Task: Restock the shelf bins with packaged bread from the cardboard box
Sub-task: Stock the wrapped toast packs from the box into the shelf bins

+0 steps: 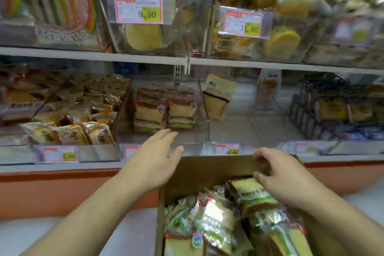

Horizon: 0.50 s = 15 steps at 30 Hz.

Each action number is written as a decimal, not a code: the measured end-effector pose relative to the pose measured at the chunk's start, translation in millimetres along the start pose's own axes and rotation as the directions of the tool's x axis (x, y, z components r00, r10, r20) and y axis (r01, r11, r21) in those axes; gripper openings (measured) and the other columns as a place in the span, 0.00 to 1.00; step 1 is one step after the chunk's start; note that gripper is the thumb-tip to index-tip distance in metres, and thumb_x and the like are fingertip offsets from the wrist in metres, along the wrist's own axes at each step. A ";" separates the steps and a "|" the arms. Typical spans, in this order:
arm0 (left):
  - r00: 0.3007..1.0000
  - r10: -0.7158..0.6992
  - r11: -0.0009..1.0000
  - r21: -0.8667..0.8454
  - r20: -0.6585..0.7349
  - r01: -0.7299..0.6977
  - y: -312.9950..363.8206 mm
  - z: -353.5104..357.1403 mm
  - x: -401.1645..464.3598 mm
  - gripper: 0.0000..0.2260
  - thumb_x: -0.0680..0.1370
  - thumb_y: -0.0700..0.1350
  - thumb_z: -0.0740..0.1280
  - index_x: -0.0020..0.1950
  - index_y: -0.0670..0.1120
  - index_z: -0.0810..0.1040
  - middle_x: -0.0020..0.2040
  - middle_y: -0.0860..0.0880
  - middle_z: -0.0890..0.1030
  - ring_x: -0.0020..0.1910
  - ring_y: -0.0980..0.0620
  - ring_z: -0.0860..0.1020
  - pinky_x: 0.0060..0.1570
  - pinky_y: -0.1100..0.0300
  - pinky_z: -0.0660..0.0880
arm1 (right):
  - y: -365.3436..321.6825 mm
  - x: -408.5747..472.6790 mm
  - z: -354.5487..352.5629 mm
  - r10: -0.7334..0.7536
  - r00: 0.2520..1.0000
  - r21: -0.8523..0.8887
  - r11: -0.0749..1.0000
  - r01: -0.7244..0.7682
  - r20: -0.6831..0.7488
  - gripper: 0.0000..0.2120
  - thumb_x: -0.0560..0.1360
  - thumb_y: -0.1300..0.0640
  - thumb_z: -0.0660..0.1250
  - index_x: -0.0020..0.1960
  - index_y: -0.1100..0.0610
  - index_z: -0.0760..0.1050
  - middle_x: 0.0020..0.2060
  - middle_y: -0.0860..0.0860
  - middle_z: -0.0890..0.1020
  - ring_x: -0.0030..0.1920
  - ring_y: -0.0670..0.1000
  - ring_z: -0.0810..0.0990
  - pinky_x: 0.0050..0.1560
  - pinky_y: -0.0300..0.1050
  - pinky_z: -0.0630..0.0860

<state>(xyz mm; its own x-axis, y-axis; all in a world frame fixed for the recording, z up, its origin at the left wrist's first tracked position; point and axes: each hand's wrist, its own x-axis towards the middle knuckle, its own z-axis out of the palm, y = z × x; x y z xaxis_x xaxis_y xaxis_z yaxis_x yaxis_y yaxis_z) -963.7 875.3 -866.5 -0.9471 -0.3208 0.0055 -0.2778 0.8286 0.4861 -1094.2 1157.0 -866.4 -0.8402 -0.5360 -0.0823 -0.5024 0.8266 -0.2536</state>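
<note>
The cardboard box (207, 174) is sitting just in front of the lower shelf, heaped with packaged bread (216, 220), and everything here is being placed relative to it. The left hand (153, 162) is hovering just beyond the box's far left corner, fingers straight and loosely spread, thumb out to the side, holding nothing; its fingertips are reaching toward the front lip of the clear shelf bin (162, 110) directly behind the box. That bin is holding a few stacked bread packs (164, 110) at its back. The right hand (278, 176) is lying over the box's far right corner, its fingers curling down and pinching the top edge of one bread pack (253, 193) that is resting on the heap, against the box's far wall. Behind the box's right side, a single tan packet (218, 97) is leaning upright in the neighbouring bin.
</note>
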 end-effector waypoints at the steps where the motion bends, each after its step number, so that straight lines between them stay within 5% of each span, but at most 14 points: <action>1: 1.000 0.010 1.000 -0.002 0.013 -0.010 9.1 4.1 -13.0 0.26 0.86 0.58 0.58 0.83 0.52 0.62 0.83 0.54 0.60 0.82 0.55 0.57 0.78 0.60 0.54 | 9.1 -3.0 4.8 0.041 0.998 -0.010 0.999 -0.040 0.050 0.16 0.77 0.50 0.74 0.63 0.48 0.76 0.55 0.44 0.79 0.55 0.48 0.77 0.52 0.38 0.68; 6: 0.990 0.111 0.992 0.041 0.091 -0.115 37.5 28.9 -63.8 0.25 0.84 0.58 0.62 0.81 0.55 0.66 0.82 0.58 0.62 0.80 0.57 0.61 0.77 0.61 0.57 | 48.4 -8.1 39.7 0.179 0.954 -0.019 0.983 -0.180 0.242 0.25 0.78 0.46 0.73 0.71 0.53 0.75 0.62 0.52 0.82 0.61 0.54 0.81 0.56 0.44 0.75; 11: 0.964 0.168 0.979 0.078 0.207 -0.188 44.8 46.3 -76.0 0.22 0.84 0.57 0.62 0.77 0.54 0.70 0.77 0.59 0.68 0.75 0.59 0.67 0.72 0.65 0.62 | 70.2 -3.0 76.8 0.368 0.895 0.095 0.911 -0.401 0.254 0.36 0.81 0.35 0.65 0.76 0.61 0.67 0.70 0.60 0.76 0.68 0.61 0.77 0.63 0.51 0.76; 15: 0.953 0.155 0.976 0.110 0.260 -0.189 43.0 50.8 -69.7 0.21 0.84 0.57 0.62 0.77 0.55 0.70 0.75 0.60 0.70 0.73 0.58 0.70 0.71 0.61 0.68 | 80.2 0.8 86.8 0.386 0.867 0.099 0.895 -0.434 0.316 0.29 0.75 0.37 0.75 0.64 0.58 0.74 0.58 0.53 0.82 0.57 0.56 0.82 0.49 0.48 0.77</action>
<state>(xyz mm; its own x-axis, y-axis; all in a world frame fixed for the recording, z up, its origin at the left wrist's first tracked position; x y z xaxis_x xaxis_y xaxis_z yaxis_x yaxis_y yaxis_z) -917.9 956.6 -890.3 -0.9875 -0.0580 -0.1465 -0.1100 0.9196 0.3772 -1117.5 1207.9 -970.4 -0.8574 -0.2001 -0.4741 -0.0647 0.9559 -0.2864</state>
